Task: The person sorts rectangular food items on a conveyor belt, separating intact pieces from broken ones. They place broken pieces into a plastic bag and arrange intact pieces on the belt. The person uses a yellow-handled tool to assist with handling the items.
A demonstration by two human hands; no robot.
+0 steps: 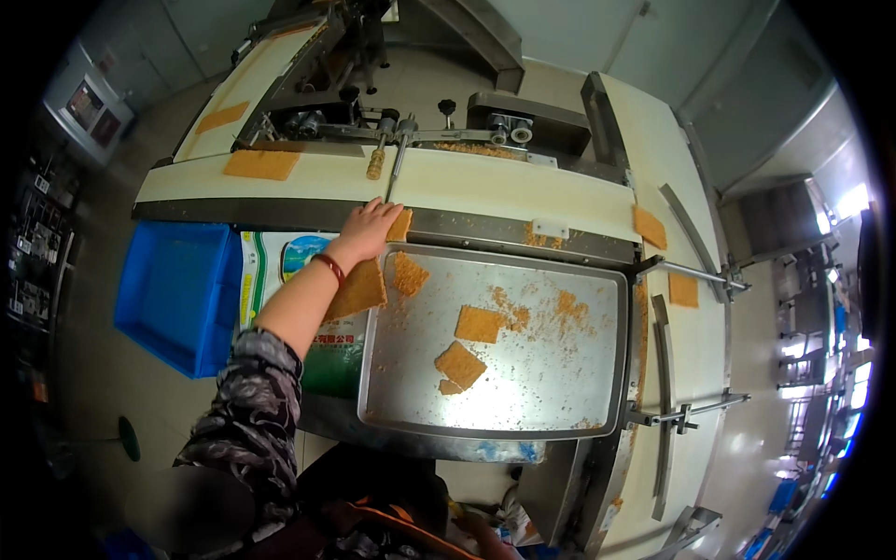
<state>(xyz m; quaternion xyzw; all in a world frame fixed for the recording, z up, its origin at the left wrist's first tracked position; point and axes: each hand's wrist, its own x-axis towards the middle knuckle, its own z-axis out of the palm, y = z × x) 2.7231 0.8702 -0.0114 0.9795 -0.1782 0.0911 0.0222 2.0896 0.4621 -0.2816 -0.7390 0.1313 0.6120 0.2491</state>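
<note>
My left hand (369, 231) reaches to the near edge of the conveyor, fingers closed over a flat orange-brown crumbly slab (400, 226); the thumb is mostly hidden. Under my wrist, a larger brown slab (362, 291) leans by the tray's left rim. The metal tray (551, 401) carries scattered crumbs, a broken piece (410, 274) at its upper left, and two slabs near the middle, one rectangular (478, 324) and one with a broken corner (460, 365). Low at the bottom edge, dim skin, apparently my right hand (483, 534), shows beside something yellow; its fingers cannot be made out.
A pale conveyor belt (523, 191) crosses ahead, with a slab (261, 164) on its left. Another belt (695, 392) runs along the right, bearing slabs and metal guide rails. A blue bin (173, 289) stands left, beside a printed white-and-green sack (336, 359).
</note>
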